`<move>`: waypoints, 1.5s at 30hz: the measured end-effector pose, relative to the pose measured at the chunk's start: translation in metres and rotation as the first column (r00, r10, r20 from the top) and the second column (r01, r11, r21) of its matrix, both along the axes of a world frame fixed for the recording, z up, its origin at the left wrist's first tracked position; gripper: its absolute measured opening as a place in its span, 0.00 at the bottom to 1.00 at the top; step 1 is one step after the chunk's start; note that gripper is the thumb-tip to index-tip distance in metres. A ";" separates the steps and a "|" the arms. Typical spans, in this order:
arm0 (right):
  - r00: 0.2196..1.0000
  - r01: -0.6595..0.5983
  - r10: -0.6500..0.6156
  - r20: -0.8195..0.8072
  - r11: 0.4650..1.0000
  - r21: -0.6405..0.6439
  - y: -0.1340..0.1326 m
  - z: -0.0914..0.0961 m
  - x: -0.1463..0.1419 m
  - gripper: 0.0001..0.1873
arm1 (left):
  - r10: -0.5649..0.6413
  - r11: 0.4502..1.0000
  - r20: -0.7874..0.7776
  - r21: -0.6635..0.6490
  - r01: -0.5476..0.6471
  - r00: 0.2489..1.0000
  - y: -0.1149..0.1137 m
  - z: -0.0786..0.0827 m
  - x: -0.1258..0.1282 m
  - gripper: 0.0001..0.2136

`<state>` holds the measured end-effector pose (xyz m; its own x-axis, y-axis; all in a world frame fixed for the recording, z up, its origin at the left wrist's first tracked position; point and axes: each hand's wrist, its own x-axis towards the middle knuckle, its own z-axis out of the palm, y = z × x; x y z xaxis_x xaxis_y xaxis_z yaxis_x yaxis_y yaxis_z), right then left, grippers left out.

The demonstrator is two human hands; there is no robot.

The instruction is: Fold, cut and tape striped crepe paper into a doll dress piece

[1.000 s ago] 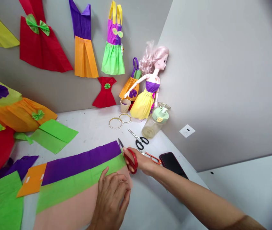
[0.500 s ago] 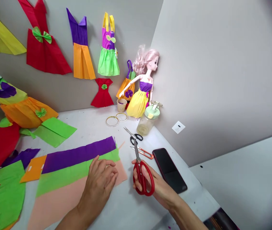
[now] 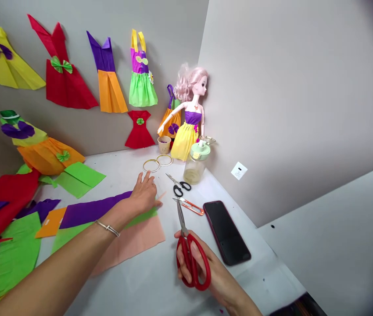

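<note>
My right hand (image 3: 202, 263) is wrapped round a pair of red-handled scissors (image 3: 188, 259), their closed blades pointing away from me. My left hand (image 3: 144, 193), fingers stretched forward and nothing visible in them, reaches over the right end of a purple paper strip (image 3: 97, 208). Under that arm, a light green strip (image 3: 143, 216) and a peach sheet (image 3: 140, 239) lie below the purple one. Just beyond the left fingertips are two gold bangles (image 3: 151, 166). Black-handled scissors (image 3: 178, 186) and orange thread snips (image 3: 189, 206) lie between the hands and the jar.
A lidded jar (image 3: 195, 169), a paper cup (image 3: 164, 145) and a doll (image 3: 186, 127) stand at the back by the wall. To the right is a phone (image 3: 227, 232). Coloured paper pieces (image 3: 15, 254) crowd the left side. Paper dresses (image 3: 68, 83) hang on the wall.
My left hand has moved forward from above the green and peach paper to the purple strip's right end, fingers stretching out. My right hand still holds the red scissors. The camera view has shifted.
</note>
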<state>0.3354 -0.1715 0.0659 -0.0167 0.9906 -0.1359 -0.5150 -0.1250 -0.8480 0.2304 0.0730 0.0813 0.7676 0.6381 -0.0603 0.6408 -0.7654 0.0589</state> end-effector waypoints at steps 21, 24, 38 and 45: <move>0.781 0.094 0.022 0.625 0.984 -0.152 -0.011 0.012 0.016 0.20 | 0.270 0.888 0.510 -0.460 -0.007 0.817 0.006 0.006 -0.016 0.10; 0.537 0.180 -0.039 0.843 0.981 -0.070 -0.002 0.020 0.020 0.13 | 0.353 0.831 0.568 -0.556 0.031 0.743 -0.009 0.020 -0.033 0.14; -0.472 0.081 0.058 0.880 0.996 -0.022 0.049 0.009 0.014 0.09 | 0.769 0.377 0.492 -0.864 0.332 0.407 -0.118 0.026 -0.073 0.10; 0.727 0.057 -0.068 0.683 0.998 0.039 0.024 0.019 -0.005 0.25 | 0.770 0.269 0.444 -0.877 0.399 0.458 -0.141 0.014 -0.074 0.11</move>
<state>0.3307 -0.1470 0.0850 0.1370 0.9880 -0.0718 0.1988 -0.0984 -0.9751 0.1562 -0.0676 0.0952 0.6539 0.7276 -0.2072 -0.0588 0.3219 0.9449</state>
